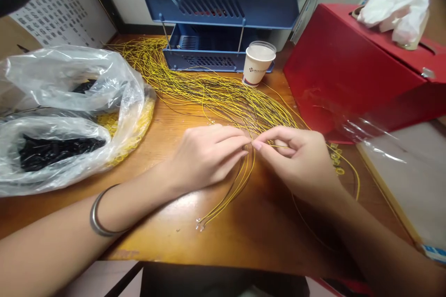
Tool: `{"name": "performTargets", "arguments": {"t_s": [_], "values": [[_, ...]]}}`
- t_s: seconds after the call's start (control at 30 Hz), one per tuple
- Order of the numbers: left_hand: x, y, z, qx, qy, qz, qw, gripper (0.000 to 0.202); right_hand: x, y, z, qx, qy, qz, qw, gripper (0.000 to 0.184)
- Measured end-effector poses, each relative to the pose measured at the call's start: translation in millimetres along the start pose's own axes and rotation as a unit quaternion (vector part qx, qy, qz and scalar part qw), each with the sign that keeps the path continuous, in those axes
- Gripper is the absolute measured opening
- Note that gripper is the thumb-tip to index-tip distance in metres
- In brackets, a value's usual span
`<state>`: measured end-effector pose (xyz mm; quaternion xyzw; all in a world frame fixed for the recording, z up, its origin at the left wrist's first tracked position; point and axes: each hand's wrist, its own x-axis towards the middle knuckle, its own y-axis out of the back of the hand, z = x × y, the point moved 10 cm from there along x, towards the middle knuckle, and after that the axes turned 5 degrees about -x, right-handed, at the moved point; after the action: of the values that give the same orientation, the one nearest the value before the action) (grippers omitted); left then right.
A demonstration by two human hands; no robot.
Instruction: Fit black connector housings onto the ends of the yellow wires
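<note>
My left hand [212,153] and my right hand [299,158] meet fingertip to fingertip above the table. Both are closed in a pinch. A yellow wire [278,146] runs from my right fingertips across that hand. Beneath my left fingers, several yellow and dark wires [230,197] curve toward the front, ending in small shiny metal tips [200,225]. What exactly lies between the touching fingertips is too small to make out. Behind both hands spreads a long, loose bundle of yellow and dark wires [212,90].
Clear plastic bags [128,125] holding black and yellow small parts stand at left. Blue stacked trays [223,7] and a paper cup [258,65] are at the back. A red box [341,69] with tissue [397,11] stands right, near small yellow rings [337,160] on the wooden table [240,241].
</note>
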<state>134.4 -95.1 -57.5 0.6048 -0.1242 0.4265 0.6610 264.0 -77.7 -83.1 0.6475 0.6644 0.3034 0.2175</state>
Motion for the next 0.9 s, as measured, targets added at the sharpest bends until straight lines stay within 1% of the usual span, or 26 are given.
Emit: {"name": "performTargets", "arguments": {"t_s": [0.07,0.2,0.3,0.43,0.6,0.7,0.83,0.9], "values": [[-0.9,0.9,2.1,0.008,-0.012,0.0,1.0,0.014,0.1,-2.3,2.6,0.014,-0.013,-0.012,1.0,0.016],[-1.8,1.4,2.6,0.027,-0.03,-0.002,0.999,0.022,1.3,-4.8,4.4,0.025,-0.022,-0.027,0.999,0.017],[-1.7,1.1,1.7,0.045,-0.037,-0.002,0.998,0.02,1.8,-7.8,6.5,0.033,-0.032,-0.038,0.998,0.019],[-1.6,-1.1,0.9,0.041,-0.035,-0.009,0.999,0.014,0.2,-10.6,7.8,0.044,-0.041,-0.048,0.997,0.019],[-0.6,-0.9,0.8,0.025,-0.026,-0.008,0.999,0.005,-1.3,-10.8,4.6,0.043,-0.033,-0.05,0.997,0.018],[0.8,-0.1,1.3,0.023,-0.025,-0.006,0.999,0.008,-0.4,-10.8,3.3,0.042,-0.028,-0.048,0.998,0.018],[2.0,1.2,2.9,0.036,-0.031,0.0,0.999,0.01,1.4,-8.1,0.5,0.032,-0.01,-0.03,0.999,0.015],[2.0,0.5,3.3,0.042,-0.033,-0.001,0.999,0.01,1.6,-8.8,-0.6,0.029,-0.002,-0.033,0.999,0.015]]}}
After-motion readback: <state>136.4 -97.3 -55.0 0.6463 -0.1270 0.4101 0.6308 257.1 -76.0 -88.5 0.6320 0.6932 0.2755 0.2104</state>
